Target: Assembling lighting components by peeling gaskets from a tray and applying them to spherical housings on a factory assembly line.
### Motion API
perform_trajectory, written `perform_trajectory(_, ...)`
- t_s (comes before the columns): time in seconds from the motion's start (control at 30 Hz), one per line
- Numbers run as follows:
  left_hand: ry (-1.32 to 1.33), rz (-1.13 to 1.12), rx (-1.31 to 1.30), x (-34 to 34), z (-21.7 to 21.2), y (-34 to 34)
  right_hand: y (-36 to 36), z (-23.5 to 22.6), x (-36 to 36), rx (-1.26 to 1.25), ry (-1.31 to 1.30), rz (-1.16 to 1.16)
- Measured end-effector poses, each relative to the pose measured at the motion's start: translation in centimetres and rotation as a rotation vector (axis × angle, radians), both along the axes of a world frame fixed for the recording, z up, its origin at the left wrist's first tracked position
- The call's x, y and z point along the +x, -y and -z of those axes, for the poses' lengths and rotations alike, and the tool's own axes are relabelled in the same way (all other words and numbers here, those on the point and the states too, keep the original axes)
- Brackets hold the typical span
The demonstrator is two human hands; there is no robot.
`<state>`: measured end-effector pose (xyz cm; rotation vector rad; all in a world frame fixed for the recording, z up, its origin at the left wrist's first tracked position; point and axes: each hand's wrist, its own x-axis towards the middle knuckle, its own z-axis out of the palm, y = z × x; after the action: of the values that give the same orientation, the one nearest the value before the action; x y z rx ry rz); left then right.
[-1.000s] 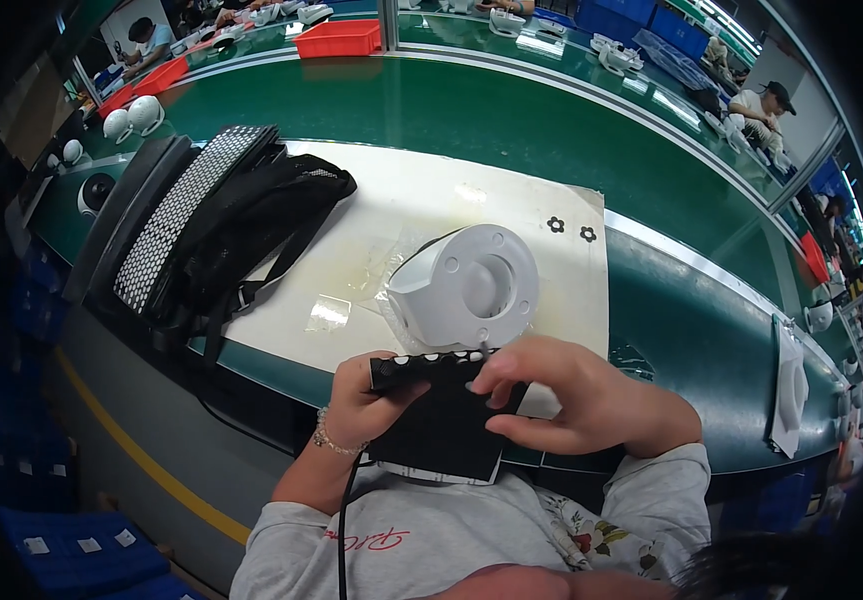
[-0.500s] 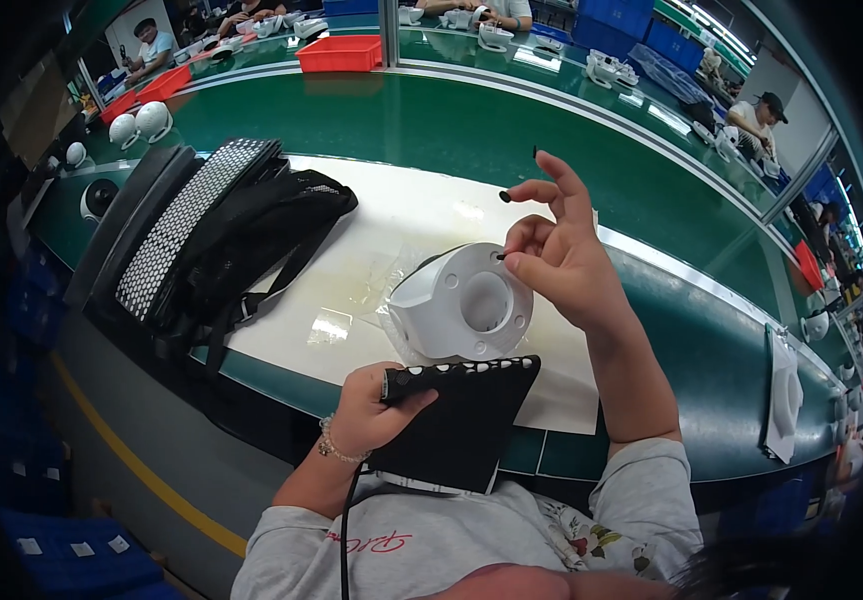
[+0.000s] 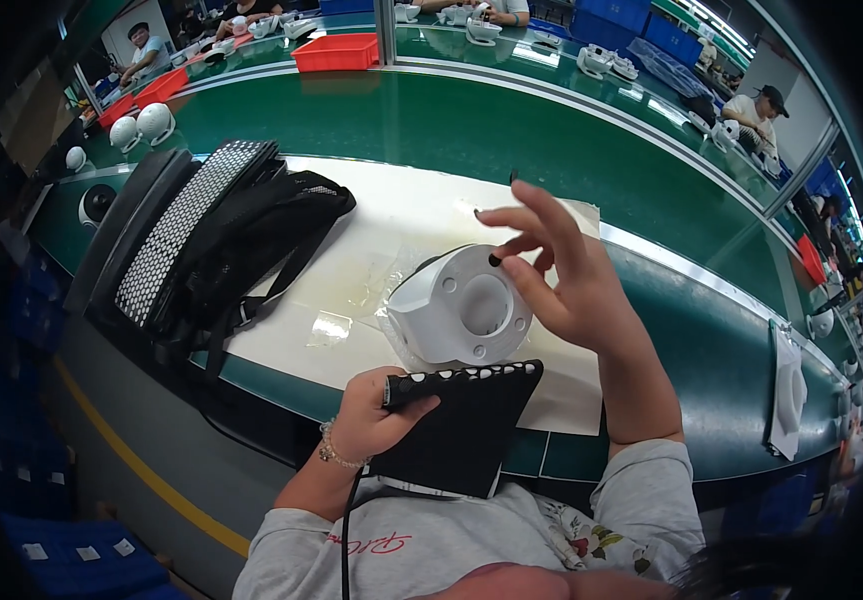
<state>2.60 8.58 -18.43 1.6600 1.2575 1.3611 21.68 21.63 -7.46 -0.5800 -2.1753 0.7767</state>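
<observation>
My left hand (image 3: 376, 415) grips the edge of a black sheet (image 3: 456, 435) with a row of white round spots along its top. Thumb and fingers of my right hand (image 3: 571, 285) come together around a small black round pad (image 3: 495, 260) at the rim of a white plastic housing (image 3: 421, 315). Two raised fingers of that hand carry more small dark pieces at their tips. The housing lies on its side, its ring-shaped face with a round opening and several circular recesses turned up toward me. Clear plastic film (image 3: 366, 295) lies under and beside it.
On the left, a black bag (image 3: 266, 215) and stacked black sheets with white dots (image 3: 176, 235) cover the table edge. A white board (image 3: 331, 350) lies beneath the housing. Red bins (image 3: 336, 53) and white domed parts (image 3: 156, 123) stand farther off; co-workers sit beyond.
My right hand has shifted slightly down, its raised fingers lowering and curling leftward. The black pad sits lower at the thumb tip. My left hand and the black sheet have hardly moved.
</observation>
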Motion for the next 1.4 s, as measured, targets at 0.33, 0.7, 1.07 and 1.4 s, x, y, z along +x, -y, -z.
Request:
perform_trajectory(0.33, -0.035, 0.005, 0.02, 0.3, -0.4, 0.1, 1.3, 1.1, -0.8, 0.429, 0.031, 0.049)
perform_trajectory(0.7, -0.041, 0.032, 0.049, 0.2, -0.5, -0.2, 1.2, 2.5, -2.8, -0.072, -0.037, -0.103)
perform_trajectory(1.07, -0.025, 0.018, 0.031, 0.3, -0.9, -0.1, 1.1, 3.4, -2.9, 0.377, -0.052, -0.076)
perform_trajectory(1.4, 0.018, 0.016, 0.072, 0.3, -0.7, -0.1, 3.4, 1.5, -0.4, 0.336, 0.263, -0.078)
